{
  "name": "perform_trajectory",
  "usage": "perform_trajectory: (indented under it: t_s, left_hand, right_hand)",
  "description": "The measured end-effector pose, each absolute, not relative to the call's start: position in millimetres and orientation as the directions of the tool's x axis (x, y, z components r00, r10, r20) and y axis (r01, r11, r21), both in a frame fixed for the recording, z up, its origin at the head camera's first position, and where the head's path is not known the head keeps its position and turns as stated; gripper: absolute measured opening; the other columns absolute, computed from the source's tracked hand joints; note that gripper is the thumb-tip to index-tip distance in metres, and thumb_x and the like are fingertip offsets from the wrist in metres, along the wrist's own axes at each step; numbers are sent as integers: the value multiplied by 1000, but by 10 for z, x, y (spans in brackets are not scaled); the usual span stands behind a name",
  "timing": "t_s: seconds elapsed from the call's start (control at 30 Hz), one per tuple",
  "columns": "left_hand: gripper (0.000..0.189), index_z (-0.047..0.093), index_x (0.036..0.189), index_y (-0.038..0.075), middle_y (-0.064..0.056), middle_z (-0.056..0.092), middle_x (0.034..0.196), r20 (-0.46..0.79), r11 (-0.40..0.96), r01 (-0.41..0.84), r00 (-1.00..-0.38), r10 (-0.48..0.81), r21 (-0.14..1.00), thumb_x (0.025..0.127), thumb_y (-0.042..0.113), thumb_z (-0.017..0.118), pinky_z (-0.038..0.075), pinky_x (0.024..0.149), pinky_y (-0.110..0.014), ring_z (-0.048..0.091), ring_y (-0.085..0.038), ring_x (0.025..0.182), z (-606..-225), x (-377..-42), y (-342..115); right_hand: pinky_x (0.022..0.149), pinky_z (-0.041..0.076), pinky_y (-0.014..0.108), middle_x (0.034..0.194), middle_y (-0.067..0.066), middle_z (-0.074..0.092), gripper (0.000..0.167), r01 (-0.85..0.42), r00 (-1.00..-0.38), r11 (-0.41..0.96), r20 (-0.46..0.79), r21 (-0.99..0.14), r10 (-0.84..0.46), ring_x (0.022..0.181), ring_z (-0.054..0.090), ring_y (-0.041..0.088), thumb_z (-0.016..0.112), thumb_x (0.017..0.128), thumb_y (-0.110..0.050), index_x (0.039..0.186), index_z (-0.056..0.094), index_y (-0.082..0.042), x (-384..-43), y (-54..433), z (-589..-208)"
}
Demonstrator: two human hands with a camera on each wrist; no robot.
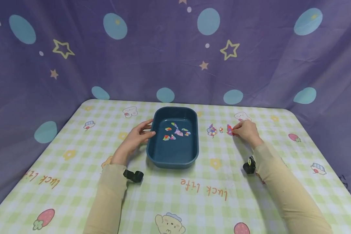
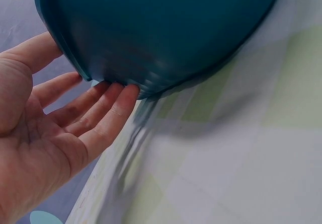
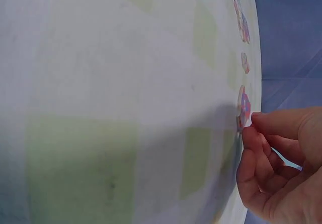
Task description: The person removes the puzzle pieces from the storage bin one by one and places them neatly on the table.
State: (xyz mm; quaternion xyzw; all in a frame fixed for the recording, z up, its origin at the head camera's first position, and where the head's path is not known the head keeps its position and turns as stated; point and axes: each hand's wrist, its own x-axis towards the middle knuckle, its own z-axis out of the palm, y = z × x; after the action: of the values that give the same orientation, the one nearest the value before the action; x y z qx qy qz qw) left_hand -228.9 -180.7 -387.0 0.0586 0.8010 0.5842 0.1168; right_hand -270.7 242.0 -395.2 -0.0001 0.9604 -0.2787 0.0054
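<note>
My left hand (image 1: 136, 136) holds a dark teal rectangular bin (image 1: 173, 156) by its left side. The thumb lies over the rim and the fingers touch the outer wall, as the left wrist view shows. Several small colorful stickers (image 1: 178, 132) lie scattered on the bin's floor. To the right of the bin, my right hand (image 1: 247, 131) pinches with thumb and forefinger at the edge of a red and purple sticker (image 1: 229, 130). In the right wrist view, the fingertips partly hide that sticker (image 3: 244, 103). The other right fingers are curled.
Between the bin and my right hand lie a larger multicolored sticker (image 1: 212, 130) and a tiny one (image 1: 221, 129). A green-checked tablecloth (image 1: 163, 198) with printed figures covers the table. Behind hangs a purple curtain (image 1: 163, 58). Black wrist mounts (image 1: 133, 176) sit at both cuffs.
</note>
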Motion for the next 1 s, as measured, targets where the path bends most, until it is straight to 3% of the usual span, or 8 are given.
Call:
perform_trajectory:
  t_s: [0.13,0.33,0.5,0.7,1.0]
  left_hand:
    - [61,31,143,26,-14,37,138,-111,314,-34,-967,230,949,89,25,59,46,88,-42,45,-30,120,-3935,-2328,-1829]
    - [60,31,142,25,-14,38,137,-110,309,-35,-968,226,950,89,22,59,47,87,-42,46,-31,119,-3942,-2344,-1824]
    - [60,31,143,25,-14,38,137,-115,314,-41,-969,221,949,89,22,59,48,86,-41,46,-30,118,-3932,-2344,-1815]
    - [61,31,143,25,-14,38,138,-110,311,-36,-968,224,950,89,24,59,47,87,-41,46,-30,119,-3927,-2334,-1821]
    - [60,31,143,24,-14,38,137,-105,299,-34,-969,225,954,89,22,59,47,87,-42,46,-30,120,-3930,-2320,-1821]
  right_hand:
    - [60,39,24,72,7,70,20,-10,-1000,837,-12,-547,-20,61,54,10,67,80,-16,91,71,1,-2681,2374,-3891]
    - [59,43,22,81,13,70,21,-41,-998,810,-14,-585,-60,62,60,14,65,82,-15,95,69,0,-2639,2143,-3733]
    - [61,47,26,90,12,69,20,-154,-988,791,70,-592,-141,70,63,19,64,83,-16,95,69,-2,-2605,1846,-3582]
    - [70,51,36,87,10,70,15,-290,-957,746,202,-600,-210,80,66,23,65,82,-16,91,71,-6,-2549,1482,-3418]
    - [72,52,32,87,6,70,13,-413,-910,688,247,-597,-332,78,64,17,66,82,-13,92,71,-6,-2483,1000,-3386]
